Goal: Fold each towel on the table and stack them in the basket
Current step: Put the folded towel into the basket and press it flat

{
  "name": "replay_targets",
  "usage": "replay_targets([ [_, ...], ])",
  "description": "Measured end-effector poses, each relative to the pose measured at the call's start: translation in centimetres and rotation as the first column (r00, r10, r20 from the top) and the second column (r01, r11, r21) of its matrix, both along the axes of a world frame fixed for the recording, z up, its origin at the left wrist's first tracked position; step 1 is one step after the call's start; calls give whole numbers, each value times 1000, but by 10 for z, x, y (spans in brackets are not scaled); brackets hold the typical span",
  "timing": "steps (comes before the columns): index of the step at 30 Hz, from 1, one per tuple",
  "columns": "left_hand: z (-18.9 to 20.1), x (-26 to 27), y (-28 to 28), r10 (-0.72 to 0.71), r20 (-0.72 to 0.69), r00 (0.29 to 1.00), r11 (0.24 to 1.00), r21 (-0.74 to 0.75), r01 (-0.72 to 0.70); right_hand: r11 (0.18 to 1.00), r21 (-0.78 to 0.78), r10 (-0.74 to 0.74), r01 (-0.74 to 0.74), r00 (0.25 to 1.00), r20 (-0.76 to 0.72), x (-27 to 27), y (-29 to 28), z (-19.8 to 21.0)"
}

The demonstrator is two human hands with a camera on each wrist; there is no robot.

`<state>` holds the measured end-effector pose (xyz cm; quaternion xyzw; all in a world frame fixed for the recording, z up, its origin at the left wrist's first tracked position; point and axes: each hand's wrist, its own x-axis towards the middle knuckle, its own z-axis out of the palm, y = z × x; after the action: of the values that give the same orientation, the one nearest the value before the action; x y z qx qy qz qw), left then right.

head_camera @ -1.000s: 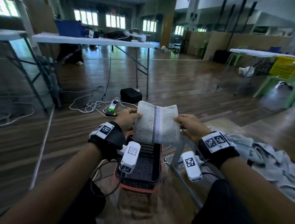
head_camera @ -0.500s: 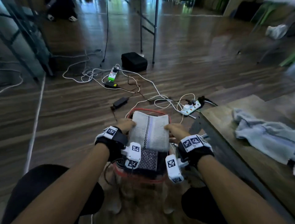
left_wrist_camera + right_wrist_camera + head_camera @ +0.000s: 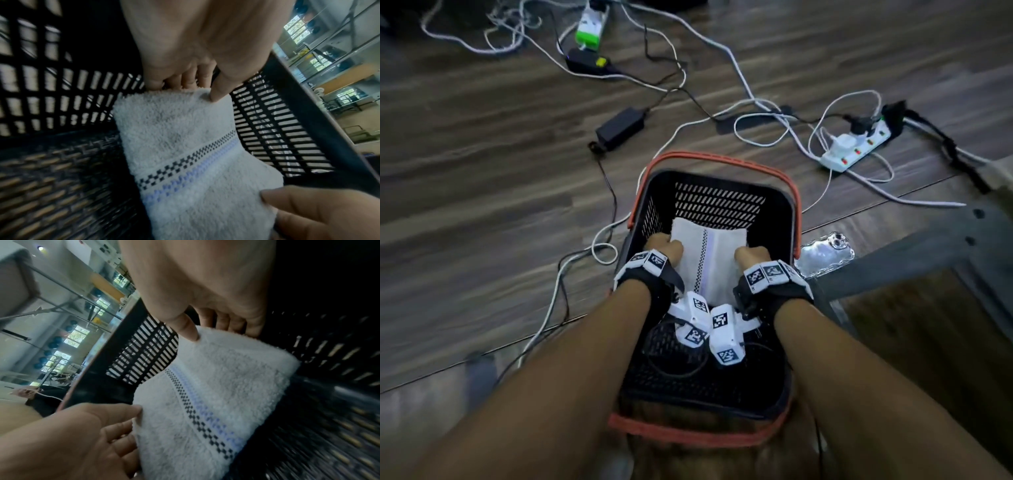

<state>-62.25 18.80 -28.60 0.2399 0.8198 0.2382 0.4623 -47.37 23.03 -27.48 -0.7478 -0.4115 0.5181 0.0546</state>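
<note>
A folded white towel (image 3: pixel 717 260) with a black checked band and a lilac stripe hangs low inside the black slotted basket (image 3: pixel 722 181) with orange-red handles, which stands on the floor. My left hand (image 3: pixel 664 251) pinches the towel's left edge and my right hand (image 3: pixel 753 257) pinches its right edge. In the left wrist view the left hand (image 3: pixel 197 86) has its thumb on the towel (image 3: pixel 185 146) and its fingers behind it. The right wrist view shows the right hand (image 3: pixel 207 327) gripping the towel (image 3: pixel 226 386) the same way. I cannot tell whether the towel touches the basket floor (image 3: pixel 51 186).
White and black cables, a power strip (image 3: pixel 856 147) and a black adapter (image 3: pixel 619 128) lie on the wooden floor beyond the basket. A grey table frame (image 3: pixel 914 253) stands close on the right, with a shiny clear object (image 3: pixel 825 253) beside the basket.
Both hands have carried the folded towel down from chest height above the basket into the basket. My view has tipped down toward the floor.
</note>
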Motion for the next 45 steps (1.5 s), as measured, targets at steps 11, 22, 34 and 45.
replay_targets([
  [11,-67,-10,38,-36,3,999,999,-37,36,999,28,17,-20,995,100,-7,29,-86],
  [22,-90,14,20,-107,-385,917,918,316,240,750,431,287,-503,833,473,-22,-6,-87],
  [34,-130,16,4,-624,-638,451,689,-178,702,631,152,543,-760,573,614,-28,-19,-120],
  [45,44,20,4,-771,-380,511,632,-362,686,582,22,734,-813,537,416,-6,-19,32],
])
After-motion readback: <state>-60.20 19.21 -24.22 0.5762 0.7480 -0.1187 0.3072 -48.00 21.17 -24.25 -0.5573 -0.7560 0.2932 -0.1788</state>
